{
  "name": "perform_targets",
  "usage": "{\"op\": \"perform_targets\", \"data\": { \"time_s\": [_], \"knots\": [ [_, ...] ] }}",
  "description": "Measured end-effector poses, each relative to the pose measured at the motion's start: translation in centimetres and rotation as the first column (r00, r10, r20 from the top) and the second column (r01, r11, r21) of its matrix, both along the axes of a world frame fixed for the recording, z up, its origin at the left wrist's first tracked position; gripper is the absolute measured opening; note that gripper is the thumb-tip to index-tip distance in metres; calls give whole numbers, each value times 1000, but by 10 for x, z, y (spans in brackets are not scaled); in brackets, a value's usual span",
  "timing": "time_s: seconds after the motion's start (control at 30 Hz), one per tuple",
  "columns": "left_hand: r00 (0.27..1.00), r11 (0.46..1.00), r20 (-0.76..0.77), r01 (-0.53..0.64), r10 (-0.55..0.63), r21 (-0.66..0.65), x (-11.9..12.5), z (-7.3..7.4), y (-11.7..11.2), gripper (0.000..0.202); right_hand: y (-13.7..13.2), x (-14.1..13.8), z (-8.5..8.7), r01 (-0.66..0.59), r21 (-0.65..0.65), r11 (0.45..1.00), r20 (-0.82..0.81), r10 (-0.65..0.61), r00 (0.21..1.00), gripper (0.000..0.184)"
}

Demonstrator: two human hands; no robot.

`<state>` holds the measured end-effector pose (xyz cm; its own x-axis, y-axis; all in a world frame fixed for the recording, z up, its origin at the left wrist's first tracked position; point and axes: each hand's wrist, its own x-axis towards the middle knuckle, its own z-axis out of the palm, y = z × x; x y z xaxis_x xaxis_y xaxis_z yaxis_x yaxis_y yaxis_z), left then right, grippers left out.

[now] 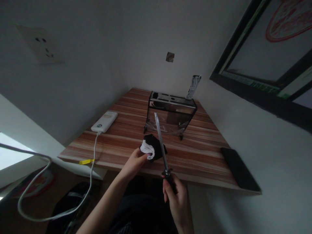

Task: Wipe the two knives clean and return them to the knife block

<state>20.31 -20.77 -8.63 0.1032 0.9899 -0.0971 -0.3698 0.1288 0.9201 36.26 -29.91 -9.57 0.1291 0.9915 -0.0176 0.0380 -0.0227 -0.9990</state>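
My right hand (pixel 177 198) is closed round the black handle of a honing steel (pixel 161 143), whose thin metal rod points up and away over the table. My left hand (pixel 135 161) pinches a black-and-white cloth (pixel 152 148) against the rod's lower part, just above the front edge of the wooden table (pixel 200 152). Behind the rod stands a metal knife block (pixel 170 115) with slots in its top.
A white power bank (pixel 104 121) lies at the table's left, with a white cable (pixel 94 152) running off the edge. A dark phone (pixel 240 169) rests at the right front corner. A wall socket (pixel 40 45) is on the left wall; a framed picture (pixel 268 65) on the right.
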Motion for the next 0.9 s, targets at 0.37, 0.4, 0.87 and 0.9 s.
{"op": "perform_targets", "data": {
  "time_s": [0.37, 0.4, 0.87, 0.9],
  "knots": [
    [970, 978, -130, 208, -207, -8, 8, 7, -18, 38, 3, -7, 0, -177, -9, 984, -98, 175, 980, 44],
    [967, 977, -140, 214, -213, -8, 10, 10, -20, 37, 3, -8, -2, -177, -15, 984, -109, 175, 979, 44],
    [945, 979, -292, 179, -143, 100, 18, 35, -27, 30, 3, -12, -8, -58, 23, 998, -74, 59, 995, 41],
    [948, 981, -292, 161, -123, 109, 19, 35, -28, 30, 4, -11, -8, -51, 26, 998, -55, 52, 997, 42]
  ]
}}
